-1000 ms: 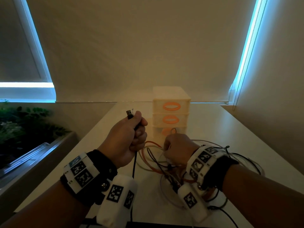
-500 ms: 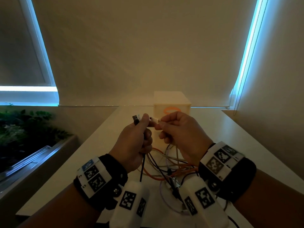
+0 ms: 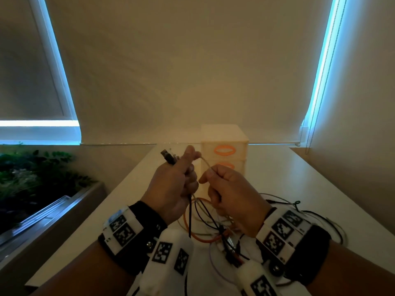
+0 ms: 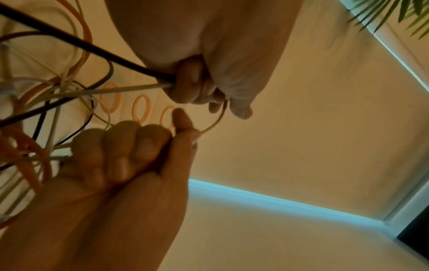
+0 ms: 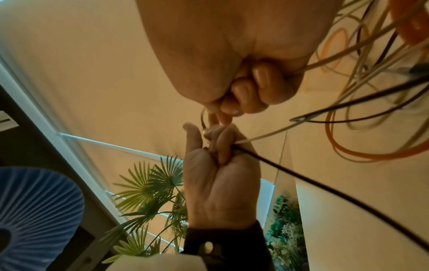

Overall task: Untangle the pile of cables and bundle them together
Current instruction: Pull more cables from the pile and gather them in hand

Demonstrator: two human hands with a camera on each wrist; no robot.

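Above the table my left hand (image 3: 186,167) grips a black cable (image 3: 189,212) just below its USB plug (image 3: 167,157). Its thumb and forefinger also pinch the end of a thin white cable (image 3: 205,164). My right hand (image 3: 208,177) pinches that same white cable a short way along, close beside the left hand. In the left wrist view the white cable (image 4: 214,122) arcs between the two hands. The right wrist view shows the black cable (image 5: 325,192) leaving my left fist. The tangled pile of cables (image 3: 213,233), orange, black and white, lies on the table under my wrists.
A small white drawer unit (image 3: 224,137) with orange ring handles stands on the white table (image 3: 132,182) just behind my hands. Thin black wires (image 3: 316,216) spread to the right. A planter with greenery (image 3: 32,174) sits beyond the table's left edge. Blinds cover the windows.
My right hand rose from the pile with a white cable end and passed it to my left hand. It now pinches the white cable a little lower. The left hand rose slightly.
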